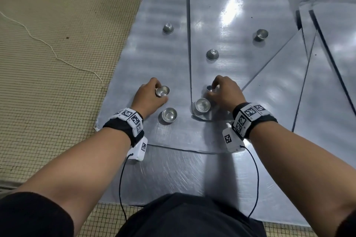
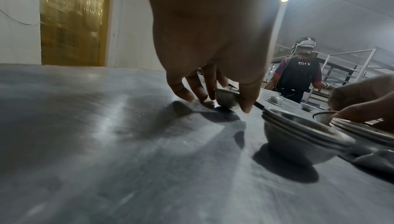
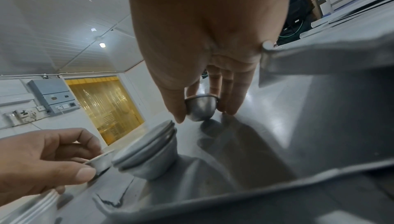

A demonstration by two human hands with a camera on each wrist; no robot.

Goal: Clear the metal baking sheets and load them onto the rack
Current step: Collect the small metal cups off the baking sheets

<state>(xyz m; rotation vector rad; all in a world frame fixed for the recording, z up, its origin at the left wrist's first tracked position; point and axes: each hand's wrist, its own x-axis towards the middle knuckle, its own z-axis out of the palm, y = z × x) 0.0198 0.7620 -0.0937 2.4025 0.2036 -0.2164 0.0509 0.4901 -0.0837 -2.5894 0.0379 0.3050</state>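
Note:
Flat metal baking sheets lie on the steel table: a left sheet (image 1: 163, 57) and a right sheet (image 1: 240, 11) overlapping it. My left hand (image 1: 157, 90) pinches a small metal cup (image 1: 163, 91) just above the left sheet; the left wrist view shows that cup (image 2: 227, 99) between thumb and fingers. My right hand (image 1: 212, 90) grips another small cup (image 3: 201, 108) on the right sheet, mostly hidden under the fingers in the head view. A stack of cups (image 1: 169, 115) stands near my left hand, a second stack (image 1: 202, 105) near my right.
Loose cups remain farther out: one upside down (image 1: 168, 28) on the left sheet, and one upside down (image 1: 212, 54) and one upright (image 1: 262, 34) on the right sheet. More sheets (image 1: 327, 82) overlap at the right. Another person (image 2: 298, 72) stands by metal racks (image 2: 351, 64). Tiled floor (image 1: 57, 63) lies left.

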